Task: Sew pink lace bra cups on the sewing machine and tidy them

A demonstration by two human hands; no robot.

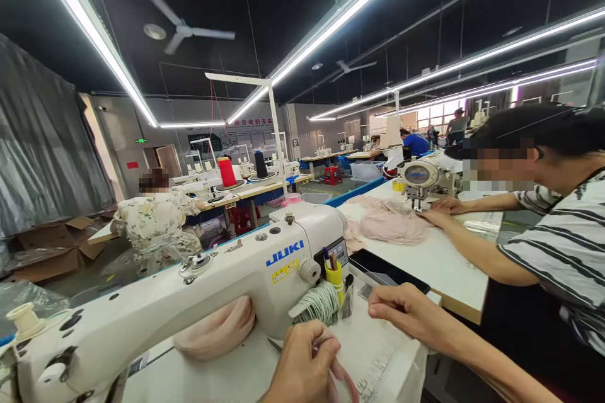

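My left hand [302, 365] is closed in a pinch on a thin pink strap [344, 379] at the bottom edge, just in front of the white JUKI sewing machine [227, 283]. My right hand [406, 310] rests knuckles-up on the white table [378, 352], fingers curled; I cannot see anything in it. Pink fabric [217, 327] is bunched under the machine's arm. A bundle of pale green cord [321, 302] hangs on the machine's front beside a yellow pen cup [334, 274].
A dark phone [387, 271] lies on the neighbouring table. A person in a striped shirt [562, 245] sews pink fabric [387, 220] at the right. Another person sits at the left by cardboard boxes [51, 245]. Red [227, 171] and black thread cones stand behind.
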